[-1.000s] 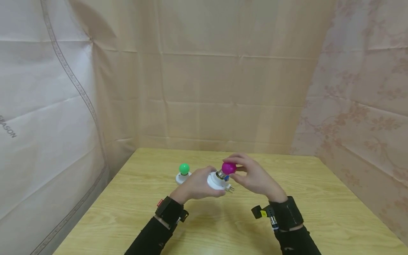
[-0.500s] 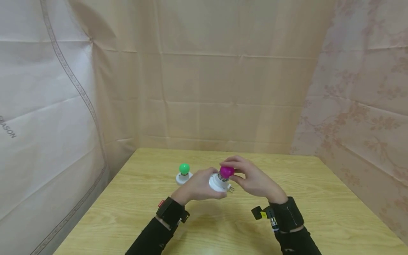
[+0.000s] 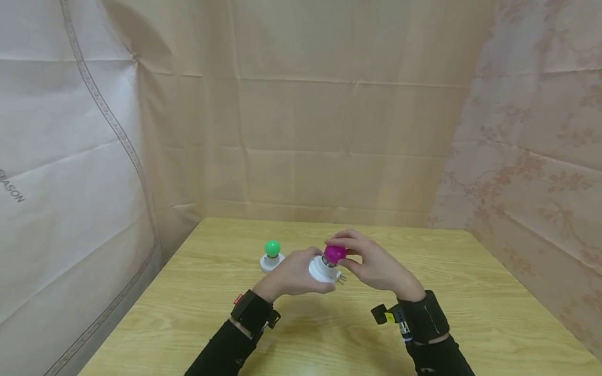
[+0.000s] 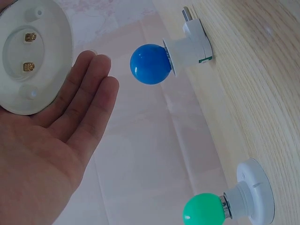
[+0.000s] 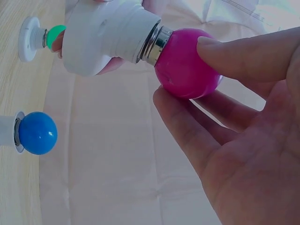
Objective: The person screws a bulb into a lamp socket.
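Observation:
Above the table my left hand (image 3: 292, 274) grips a round white lamp holder (image 3: 322, 271), its base underside with two brass contacts showing in the left wrist view. My right hand (image 3: 376, 263) pinches a magenta light bulb (image 5: 185, 63) between thumb and fingers. The bulb's metal screw base (image 5: 156, 45) sits in the mouth of the holder, with part of its thread still exposed. Both are tilted together, the bulb leaning up and toward the right hand in the head view.
A green bulb (image 3: 272, 248) in a white round holder (image 3: 269, 263) stands on the wooden table (image 3: 226, 240), left of the hands. A blue bulb (image 4: 150, 64) in a white plug-in socket (image 4: 185, 51) stands behind the hands, mostly hidden in the head view.
The right hand has brought the magenta bulb slightly down and left, and its screw base has gone further into the holder. The left hand shifted slightly right. Over the last half second little moved.

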A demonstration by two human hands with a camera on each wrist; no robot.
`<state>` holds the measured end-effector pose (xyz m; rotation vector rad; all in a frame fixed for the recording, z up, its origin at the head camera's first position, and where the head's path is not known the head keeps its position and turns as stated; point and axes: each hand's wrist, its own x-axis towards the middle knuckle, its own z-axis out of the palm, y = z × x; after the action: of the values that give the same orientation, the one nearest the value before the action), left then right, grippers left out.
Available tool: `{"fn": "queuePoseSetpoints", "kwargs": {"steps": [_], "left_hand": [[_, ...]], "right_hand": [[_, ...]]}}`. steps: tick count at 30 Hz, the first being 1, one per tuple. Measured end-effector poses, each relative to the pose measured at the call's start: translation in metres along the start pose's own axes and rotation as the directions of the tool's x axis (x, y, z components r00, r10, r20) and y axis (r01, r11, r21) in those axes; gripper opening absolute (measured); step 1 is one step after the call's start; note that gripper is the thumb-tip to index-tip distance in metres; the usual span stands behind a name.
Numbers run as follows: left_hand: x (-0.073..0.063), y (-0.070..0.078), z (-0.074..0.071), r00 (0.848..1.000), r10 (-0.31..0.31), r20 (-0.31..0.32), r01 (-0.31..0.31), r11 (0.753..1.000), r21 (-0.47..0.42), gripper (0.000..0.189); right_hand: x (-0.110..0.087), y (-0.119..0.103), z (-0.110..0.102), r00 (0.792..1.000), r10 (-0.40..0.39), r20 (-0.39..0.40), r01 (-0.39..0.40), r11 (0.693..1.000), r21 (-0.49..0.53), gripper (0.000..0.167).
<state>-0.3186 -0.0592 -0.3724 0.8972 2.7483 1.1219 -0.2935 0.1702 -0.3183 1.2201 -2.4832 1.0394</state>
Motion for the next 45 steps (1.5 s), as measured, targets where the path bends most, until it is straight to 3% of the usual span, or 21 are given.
{"fn": "queuePoseSetpoints", "kwargs": {"steps": [16,45], "left_hand": [[-0.0014,0.0021,-0.0003,1.000,0.009,0.000,-0.009,1.000,0.002,0.072],[-0.0014,0.0004,-0.0001,1.000,0.006,0.019,-0.006,1.000,0.005,0.074]], "right_hand": [[0.0007,0.0014,0.0026,0.998,0.063,-0.003,-0.063,0.997,0.049,0.041],[0.0019,0.0033,0.0071,0.996,0.076,-0.038,-0.076,0.997,0.019,0.037]]}}
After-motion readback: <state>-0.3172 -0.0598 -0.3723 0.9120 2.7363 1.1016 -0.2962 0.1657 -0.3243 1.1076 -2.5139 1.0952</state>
